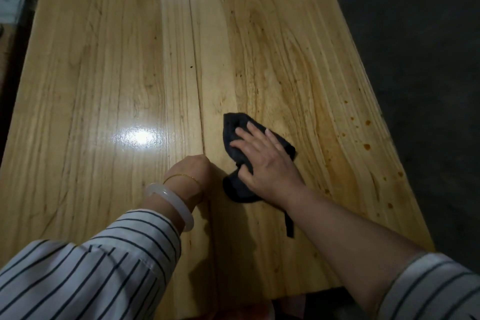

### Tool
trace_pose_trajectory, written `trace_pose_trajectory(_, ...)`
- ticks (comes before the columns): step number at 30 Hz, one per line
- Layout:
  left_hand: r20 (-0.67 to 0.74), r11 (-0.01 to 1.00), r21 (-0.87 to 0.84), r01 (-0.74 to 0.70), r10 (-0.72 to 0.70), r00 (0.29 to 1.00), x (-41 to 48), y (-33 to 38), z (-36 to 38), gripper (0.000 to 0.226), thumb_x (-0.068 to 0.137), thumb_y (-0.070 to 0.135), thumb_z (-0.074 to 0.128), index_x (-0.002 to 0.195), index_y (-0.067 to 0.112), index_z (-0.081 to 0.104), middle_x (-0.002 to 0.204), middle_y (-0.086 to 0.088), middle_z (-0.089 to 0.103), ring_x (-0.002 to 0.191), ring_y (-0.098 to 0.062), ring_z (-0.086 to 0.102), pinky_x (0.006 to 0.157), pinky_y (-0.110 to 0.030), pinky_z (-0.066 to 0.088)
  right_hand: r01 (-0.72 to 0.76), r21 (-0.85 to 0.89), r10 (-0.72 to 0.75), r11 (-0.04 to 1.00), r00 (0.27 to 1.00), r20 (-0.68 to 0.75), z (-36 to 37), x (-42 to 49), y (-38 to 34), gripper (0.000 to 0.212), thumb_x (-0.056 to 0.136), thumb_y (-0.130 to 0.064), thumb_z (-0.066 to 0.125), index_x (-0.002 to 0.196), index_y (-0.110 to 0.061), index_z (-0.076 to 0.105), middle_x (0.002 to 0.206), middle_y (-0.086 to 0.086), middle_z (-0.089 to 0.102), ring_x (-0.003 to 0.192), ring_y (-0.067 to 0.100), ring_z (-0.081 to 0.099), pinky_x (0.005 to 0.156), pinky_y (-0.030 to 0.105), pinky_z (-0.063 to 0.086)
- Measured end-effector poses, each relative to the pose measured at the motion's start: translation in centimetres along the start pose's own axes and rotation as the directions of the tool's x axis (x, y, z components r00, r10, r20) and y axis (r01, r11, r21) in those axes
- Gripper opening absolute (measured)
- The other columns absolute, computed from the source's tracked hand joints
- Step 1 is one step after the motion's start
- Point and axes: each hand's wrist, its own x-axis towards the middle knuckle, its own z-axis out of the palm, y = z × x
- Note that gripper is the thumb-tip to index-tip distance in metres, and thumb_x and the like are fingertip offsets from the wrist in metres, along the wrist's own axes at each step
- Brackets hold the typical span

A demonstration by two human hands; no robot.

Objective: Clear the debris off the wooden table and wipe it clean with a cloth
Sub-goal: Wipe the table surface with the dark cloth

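Left hand (191, 176), wrist bent, props on the wooden table (104, 73) beside the centre seam, probably as a brace. Its fingers are hidden, so the grip cannot be told. Right hand (262, 161) lies flat, fingers spread, pressing the dark cloth (231, 125) onto the right-hand board, apparently to wipe. Brown spots (366, 147) along the right edge are not yet wiped. No loose debris shows. Glossy varnish; dark floor (428, 60) around.

Plain room: wooden table (104, 86), dark floor (428, 34)
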Motion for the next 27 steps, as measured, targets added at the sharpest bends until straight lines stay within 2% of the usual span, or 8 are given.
trace_pose_trajectory(3, -0.009, 1.000, -0.005, -0.001, 0.001, 1.000, 0.1, -0.2, 0.1, 0.033, 0.087, 0.014, 0.063, 0.118, 0.005, 0.055, 0.107, -0.008, 0.061, 0.084, -0.016, 0.055, 0.070, -0.020, 0.042, -0.058, -0.024, 0.059, 0.998, 0.998, 0.031, -0.9, 3.3, 1.1, 0.053, 0.091, -0.030, 0.047, 0.144, -0.024, 0.044, 0.161, -0.005, 0.025, 0.151, 0.012, 0.006, 0.124, 0.040, -0.001)
trace_pose_trajectory(10, -0.009, 0.999, -0.047, -0.001, 0.001, 1.000, 0.3, -0.7, 0.5, 0.035, 0.085, 0.016, 0.066, 0.117, 0.006, 0.054, 0.096, -0.005, 0.056, 0.080, -0.014, 0.052, 0.067, -0.020, 0.041, -0.175, 0.032, 0.176, 0.984, 0.984, -0.023, -1.3, 6.8, 2.1, 0.051, 0.094, -0.027, 0.048, 0.145, -0.024, 0.041, 0.163, -0.004, 0.021, 0.151, 0.013, 0.002, 0.123, 0.038, -0.004)
trace_pose_trajectory(13, -0.002, 0.999, -0.054, 0.003, -0.003, 1.000, 0.3, -0.8, 0.7, 0.038, 0.083, 0.018, 0.069, 0.116, 0.007, 0.054, 0.093, -0.004, 0.055, 0.081, -0.016, 0.054, 0.066, -0.022, 0.041, -0.196, 0.066, 0.198, 0.978, 0.980, -0.031, -1.2, 5.8, 1.5, 0.050, 0.095, -0.027, 0.048, 0.145, -0.023, 0.042, 0.162, -0.004, 0.021, 0.151, 0.013, 0.002, 0.123, 0.039, -0.004)
trace_pose_trajectory(17, -0.033, 1.000, -0.028, -0.001, 0.000, 0.999, 0.3, -0.8, 0.9, 0.034, 0.082, 0.020, 0.069, 0.111, 0.007, 0.059, 0.103, -0.009, 0.062, 0.093, -0.022, 0.062, 0.070, -0.025, 0.044, -0.169, 0.073, 0.170, 0.983, 0.985, -0.006, -0.5, 1.3, -0.6, 0.052, 0.097, -0.030, 0.047, 0.148, -0.024, 0.039, 0.163, -0.004, 0.018, 0.151, 0.011, -0.002, 0.123, 0.037, -0.008)
trace_pose_trajectory(19, -0.035, 0.999, -0.038, 0.012, -0.014, 0.999, 0.2, -0.8, 1.0, 0.031, 0.082, 0.018, 0.068, 0.110, 0.007, 0.059, 0.099, -0.009, 0.062, 0.089, -0.021, 0.061, 0.069, -0.024, 0.044, -0.144, 0.059, 0.143, 0.988, 0.990, 0.023, 0.0, -1.8, -2.1, 0.054, 0.097, -0.035, 0.043, 0.149, -0.025, 0.036, 0.164, -0.005, 0.014, 0.151, 0.010, -0.005, 0.122, 0.035, -0.011)
trace_pose_trajectory(22, -0.039, 0.996, -0.089, -0.010, 0.007, 0.999, 0.3, -1.1, 1.0, 0.031, 0.081, 0.017, 0.068, 0.109, 0.007, 0.059, 0.089, -0.005, 0.057, 0.078, -0.017, 0.056, 0.064, -0.024, 0.041, -0.110, 0.051, 0.107, 0.993, 0.993, 0.058, 1.2, -6.0, -4.0, 0.060, 0.094, -0.044, 0.034, 0.150, -0.024, 0.035, 0.164, -0.004, 0.014, 0.151, 0.010, -0.005, 0.122, 0.040, -0.006)
trace_pose_trajectory(27, -0.023, 0.996, -0.079, -0.029, 0.028, 0.999, 0.4, -1.3, 1.0, 0.030, 0.080, 0.018, 0.069, 0.106, 0.008, 0.059, 0.088, -0.004, 0.057, 0.078, -0.017, 0.057, 0.061, -0.024, 0.042, -0.045, 0.033, 0.044, 0.998, 0.998, 0.048, 2.5, -7.8, -3.8, 0.055, 0.093, -0.039, 0.040, 0.145, -0.020, 0.044, 0.162, 0.000, 0.024, 0.152, 0.016, 0.009, 0.120, 0.046, 0.009)
